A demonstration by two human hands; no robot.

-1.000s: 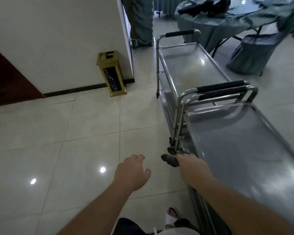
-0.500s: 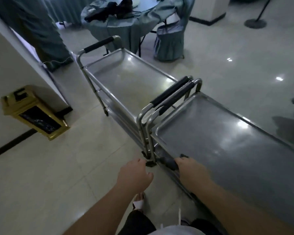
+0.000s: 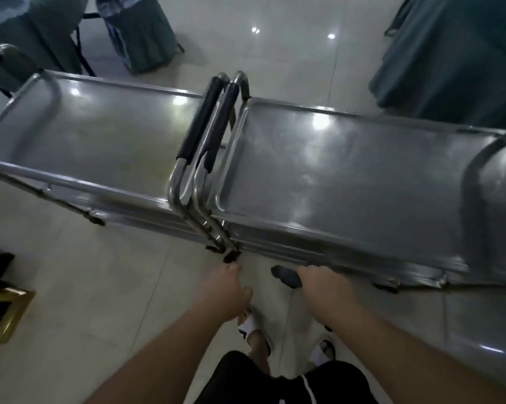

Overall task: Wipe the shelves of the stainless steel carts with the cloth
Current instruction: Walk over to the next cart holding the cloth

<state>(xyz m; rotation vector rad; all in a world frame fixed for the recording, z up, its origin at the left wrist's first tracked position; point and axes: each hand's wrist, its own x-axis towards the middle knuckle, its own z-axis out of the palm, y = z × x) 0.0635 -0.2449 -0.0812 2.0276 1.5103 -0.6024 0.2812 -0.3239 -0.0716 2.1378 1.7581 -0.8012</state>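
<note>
View from a head-worn camera looking down at two stainless steel carts parked end to end on a pale tiled floor. The left cart [image 3: 94, 135] fills the 10 o'clock area, the right cart [image 3: 348, 170] runs toward 3 o'clock, and their black-padded push handles [image 3: 213, 123] stand side by side at 12 o'clock. At 6 o'clock the right hand [image 3: 324, 284] has its grip wrapped around a dark rolled cloth [image 3: 285, 276], just beside the near edge of the right cart and below its top shelf. The left hand [image 3: 227, 290] hangs beside it with fingers loosely curled, its grip holding nothing. The cloth touches no shelf. Both top shelves show dull smears and light glare, so the wiping looks not yet begun, and every shelf appears left to do. Draped furniture [image 3: 455, 51] stands beyond the carts, from 11 to 2 o'clock
</note>
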